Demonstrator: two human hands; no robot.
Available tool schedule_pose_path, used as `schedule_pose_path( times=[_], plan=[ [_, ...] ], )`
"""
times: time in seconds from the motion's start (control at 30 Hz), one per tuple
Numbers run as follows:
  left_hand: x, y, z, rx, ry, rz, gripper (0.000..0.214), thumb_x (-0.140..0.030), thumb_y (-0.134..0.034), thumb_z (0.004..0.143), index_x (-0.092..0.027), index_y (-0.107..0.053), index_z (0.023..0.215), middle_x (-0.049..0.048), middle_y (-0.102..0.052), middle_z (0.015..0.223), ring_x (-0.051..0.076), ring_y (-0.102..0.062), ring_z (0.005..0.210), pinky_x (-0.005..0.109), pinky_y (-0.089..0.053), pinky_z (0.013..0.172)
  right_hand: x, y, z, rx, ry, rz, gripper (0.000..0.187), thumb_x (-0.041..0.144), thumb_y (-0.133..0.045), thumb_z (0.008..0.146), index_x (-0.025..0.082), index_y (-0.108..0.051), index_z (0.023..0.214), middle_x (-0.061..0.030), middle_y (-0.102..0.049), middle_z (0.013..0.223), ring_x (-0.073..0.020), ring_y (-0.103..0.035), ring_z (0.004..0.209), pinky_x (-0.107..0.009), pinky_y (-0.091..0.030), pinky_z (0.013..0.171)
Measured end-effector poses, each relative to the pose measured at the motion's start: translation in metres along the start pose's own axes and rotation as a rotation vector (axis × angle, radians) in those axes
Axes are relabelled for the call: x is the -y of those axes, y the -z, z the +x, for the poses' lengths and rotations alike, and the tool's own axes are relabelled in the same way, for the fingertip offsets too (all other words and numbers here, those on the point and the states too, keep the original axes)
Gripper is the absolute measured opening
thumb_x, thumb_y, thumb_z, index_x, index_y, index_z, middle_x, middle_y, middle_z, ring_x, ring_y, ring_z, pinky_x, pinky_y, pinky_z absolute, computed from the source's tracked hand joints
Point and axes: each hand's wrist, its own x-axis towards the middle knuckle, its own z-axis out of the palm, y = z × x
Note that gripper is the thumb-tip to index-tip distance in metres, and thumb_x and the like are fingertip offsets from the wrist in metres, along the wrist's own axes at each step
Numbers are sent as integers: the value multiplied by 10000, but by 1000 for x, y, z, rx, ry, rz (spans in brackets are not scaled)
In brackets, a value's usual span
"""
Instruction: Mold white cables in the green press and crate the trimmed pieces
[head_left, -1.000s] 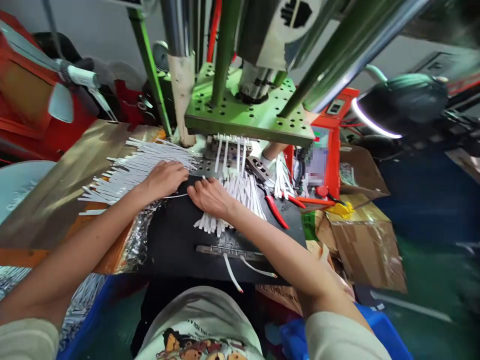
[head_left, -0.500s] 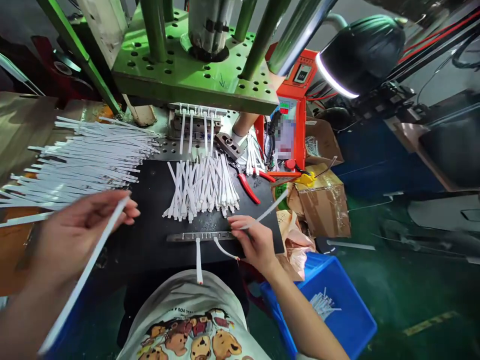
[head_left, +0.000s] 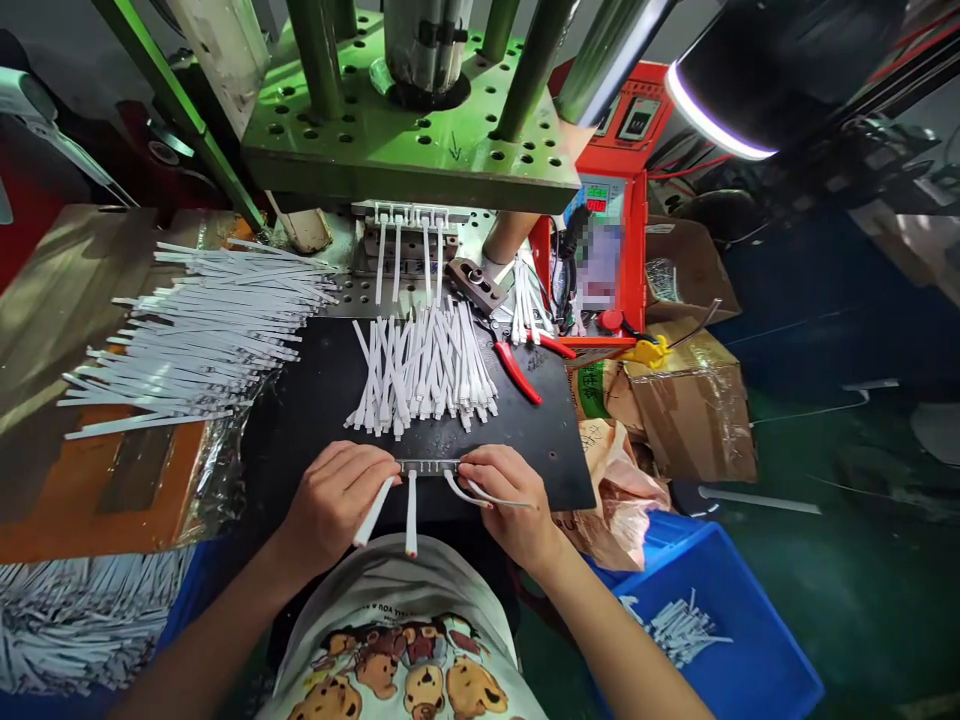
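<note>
A slotted metal bar (head_left: 429, 466) lies near the front edge of a black work mat (head_left: 315, 400). My left hand (head_left: 335, 500) pinches a white cable piece (head_left: 373, 512) at the bar's left end. My right hand (head_left: 510, 497) pinches another thin white cable (head_left: 487, 497) at the bar's right end. One more white cable (head_left: 411, 515) hangs from the bar between my hands. A heap of short white cables (head_left: 424, 370) lies on the mat just beyond the bar.
A fan of long white cables (head_left: 199, 335) lies at the left on foil. Behind stands a green press (head_left: 412, 140) with cables in its mold (head_left: 409, 240). Red pliers (head_left: 517, 370), a cardboard box (head_left: 694, 405), a blue bin (head_left: 705, 630) and a lamp (head_left: 780, 70) are on the right.
Both hands came down to the slotted bar with a cable each. Before, the left hand held its cable up at the left and the right hand was beside the bar.
</note>
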Motion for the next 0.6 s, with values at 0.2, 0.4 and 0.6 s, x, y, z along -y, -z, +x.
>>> schedule_pose_path(
  times=[0.2,0.4,0.6],
  plan=[
    [2,4,3,2,-38,17,111,-72,-590,923,-131,-623,1011,63,-712,940,185,-672,882,337,-469,804,-1,1,1,-16,21,-5,218,46,-523,920,195,-601,1059,-89,-682,939,-202,-616,888,-361,-534,758],
    [7,-7,4,-70,-69,64,128,-60,-604,912,-131,-635,1013,57,-732,949,172,-693,895,312,-476,783,0,-2,2,-21,19,9,244,19,-540,899,189,-595,1067,-89,-675,935,-206,-616,881,-361,-546,752],
    [6,4,2,46,-61,102,165,-77,-527,935,-126,-628,1055,81,-715,989,211,-672,946,365,-490,845,-7,37,34,455,31,33,272,66,-480,932,205,-634,1109,-81,-679,1006,-180,-649,875,-303,-559,761]
  ],
)
